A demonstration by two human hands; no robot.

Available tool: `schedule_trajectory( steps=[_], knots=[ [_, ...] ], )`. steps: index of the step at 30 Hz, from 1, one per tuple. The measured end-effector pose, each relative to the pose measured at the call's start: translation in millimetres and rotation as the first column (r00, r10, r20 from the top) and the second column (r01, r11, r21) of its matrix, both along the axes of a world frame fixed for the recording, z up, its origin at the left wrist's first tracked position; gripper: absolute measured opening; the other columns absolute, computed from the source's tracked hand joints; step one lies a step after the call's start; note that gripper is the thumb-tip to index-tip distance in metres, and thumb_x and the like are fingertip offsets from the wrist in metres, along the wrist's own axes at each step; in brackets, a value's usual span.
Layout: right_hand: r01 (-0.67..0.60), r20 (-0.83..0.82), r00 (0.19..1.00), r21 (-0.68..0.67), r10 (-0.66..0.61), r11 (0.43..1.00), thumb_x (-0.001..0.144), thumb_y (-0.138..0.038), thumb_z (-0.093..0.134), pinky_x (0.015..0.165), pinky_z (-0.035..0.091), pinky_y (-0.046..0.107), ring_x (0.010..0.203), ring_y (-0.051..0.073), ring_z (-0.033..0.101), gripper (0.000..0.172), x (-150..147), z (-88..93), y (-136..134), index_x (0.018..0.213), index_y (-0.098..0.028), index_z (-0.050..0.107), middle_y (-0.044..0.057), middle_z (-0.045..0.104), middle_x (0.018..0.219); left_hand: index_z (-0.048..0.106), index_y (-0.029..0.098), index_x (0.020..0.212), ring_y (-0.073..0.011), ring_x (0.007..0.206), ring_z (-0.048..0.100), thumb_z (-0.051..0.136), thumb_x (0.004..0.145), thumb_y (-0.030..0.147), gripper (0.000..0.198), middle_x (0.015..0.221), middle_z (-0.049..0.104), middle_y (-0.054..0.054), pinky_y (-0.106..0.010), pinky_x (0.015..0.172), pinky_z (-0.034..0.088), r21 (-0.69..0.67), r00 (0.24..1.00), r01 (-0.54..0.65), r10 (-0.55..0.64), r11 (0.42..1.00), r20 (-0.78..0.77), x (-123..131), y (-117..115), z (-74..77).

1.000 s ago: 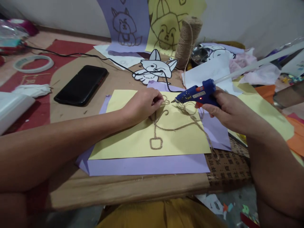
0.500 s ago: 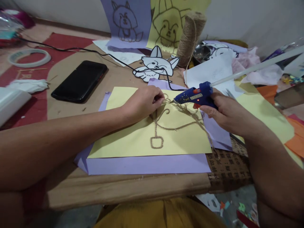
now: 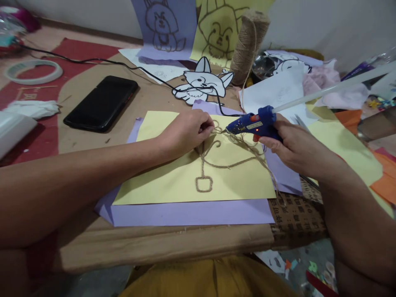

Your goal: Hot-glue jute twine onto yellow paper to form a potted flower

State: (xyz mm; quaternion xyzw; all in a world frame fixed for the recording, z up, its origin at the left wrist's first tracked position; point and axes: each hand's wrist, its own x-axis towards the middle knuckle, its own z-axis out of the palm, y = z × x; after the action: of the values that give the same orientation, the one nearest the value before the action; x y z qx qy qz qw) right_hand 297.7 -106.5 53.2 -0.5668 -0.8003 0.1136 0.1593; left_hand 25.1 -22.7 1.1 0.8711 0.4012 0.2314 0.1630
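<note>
My right hand (image 3: 289,142) grips a blue hot glue gun (image 3: 253,123) with a lit red light and a long white glue stick in its back. Its nozzle points left, close above a yellow sheet (image 3: 167,185). Jute twine (image 3: 229,166) forms a stem, curls and a small square outline on that sheet, with a loose tangle below the nozzle. Just left of the nozzle, my left hand (image 3: 192,130) rests on the sheet, thumb and fingers pinched together at the twine. Whatever lies between those fingertips is too hidden to make out. A purple sheet (image 3: 192,214) lies beneath the yellow one.
A black phone (image 3: 102,103) and a tape roll (image 3: 34,72) lie at left. The gun's black cord (image 3: 123,66) crosses a paper fox cutout (image 3: 204,82). Behind stand a twine spool (image 3: 250,45) and two twine pictures (image 3: 162,29). Papers and scraps fill the right side.
The view has shifted slightly. My hands and the glue gun keep almost the same places over the yellow sheet.
</note>
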Motion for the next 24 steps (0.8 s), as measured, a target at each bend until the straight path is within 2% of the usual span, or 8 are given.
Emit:
schedule_trajectory(
  steps=[6,15,24],
  knots=[
    [0.025,0.007,1.0,-0.006,-0.025,1.0,0.095,-0.046,0.055,0.087,0.051,0.048,0.099,0.035,0.063,0.032,-2.1,0.9,-0.5,0.115,-0.021,0.059,0.013,0.068,0.108,0.074,0.016,0.091,-0.0182,0.081,0.063,0.061,0.09,0.021,0.013,0.085,0.07,-0.006,-0.029,0.074,0.048,0.017,1.0,0.002,-0.002,1.0,-0.007,-0.2,0.7,-0.7],
    [-0.003,-0.007,1.0,0.005,0.003,1.0,0.093,-0.041,0.058,0.087,0.051,0.046,0.1,0.034,0.064,0.03,-2.0,1.4,-1.7,0.116,-0.023,0.059,0.012,0.069,0.108,0.073,0.016,0.089,-0.0186,0.08,0.062,0.061,0.09,0.021,0.013,0.085,0.07,-0.007,-0.03,0.075,0.048,0.01,1.0,0.0,0.0,1.0,-0.01,0.3,0.4,0.4],
    [-0.022,-0.015,1.0,0.004,0.022,1.0,0.094,-0.043,0.056,0.089,0.052,0.047,0.103,0.036,0.064,0.038,-7.4,0.0,-3.1,0.127,-0.022,0.056,0.012,0.069,0.112,0.073,0.017,0.089,-0.018,0.078,0.062,0.062,0.09,0.021,0.012,0.085,0.069,-0.006,-0.031,0.074,0.048,0.02,1.0,0.006,-0.006,1.0,0.001,-0.2,0.5,-1.1]
  ],
)
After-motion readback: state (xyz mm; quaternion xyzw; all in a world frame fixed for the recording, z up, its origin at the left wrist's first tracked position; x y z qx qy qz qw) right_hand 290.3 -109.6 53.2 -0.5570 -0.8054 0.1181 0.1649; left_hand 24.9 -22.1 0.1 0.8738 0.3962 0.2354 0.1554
